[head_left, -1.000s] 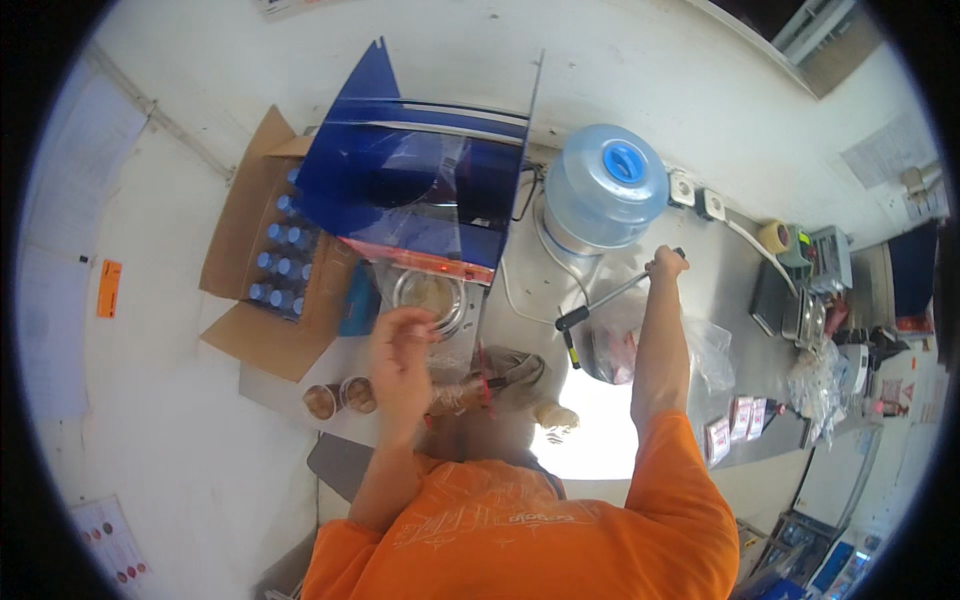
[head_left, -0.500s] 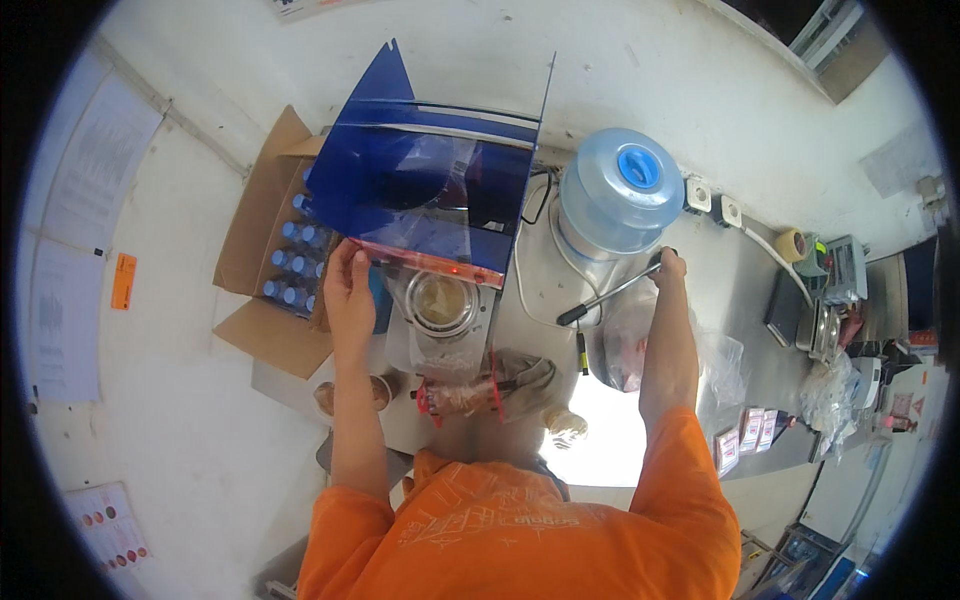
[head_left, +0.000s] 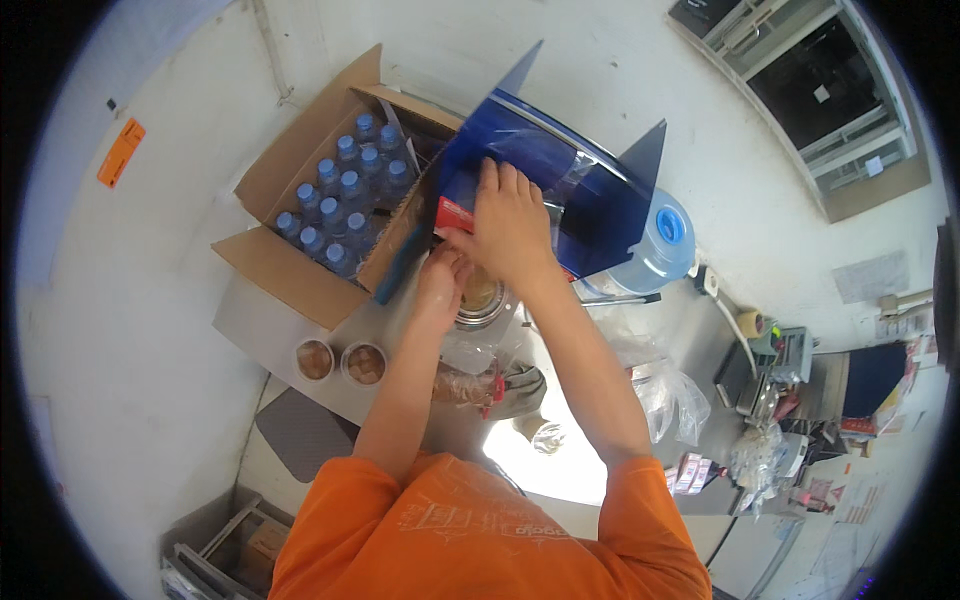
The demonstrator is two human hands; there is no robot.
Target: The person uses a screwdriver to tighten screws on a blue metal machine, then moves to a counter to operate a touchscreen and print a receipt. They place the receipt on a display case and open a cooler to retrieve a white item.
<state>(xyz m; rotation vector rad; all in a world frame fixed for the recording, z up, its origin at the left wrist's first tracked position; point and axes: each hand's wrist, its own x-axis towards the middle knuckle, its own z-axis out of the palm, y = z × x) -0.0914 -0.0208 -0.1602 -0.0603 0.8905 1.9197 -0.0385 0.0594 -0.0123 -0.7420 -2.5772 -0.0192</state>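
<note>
A blue metal machine (head_left: 600, 215) with a red front strip (head_left: 455, 215) stands before me, clear film in its upper part. My right hand (head_left: 512, 220) lies over the front of it, fingers stretched out against the film area. Just below, my left hand (head_left: 440, 285) has its fingers curled in at the left end of the strip; whatever they pinch is hidden. Between my wrists a round metal ring (head_left: 480, 318) holds a cup with pale contents (head_left: 482, 296). The machine's lever (head_left: 640, 299) sticks out to the right, with no hand on it.
An open cardboard box (head_left: 290, 270) of blue-capped water bottles touches the machine's left side. Two cups with brown contents (head_left: 363, 364) stand by the counter's left edge. A large water jug (head_left: 655, 250) is behind right. Plastic bags (head_left: 675, 400) and small boxes (head_left: 690, 472) lie right.
My right hand has let go of the lever and moved left onto the machine's front. My left hand stays by the strip's left end. The view has turned and shifted left.
</note>
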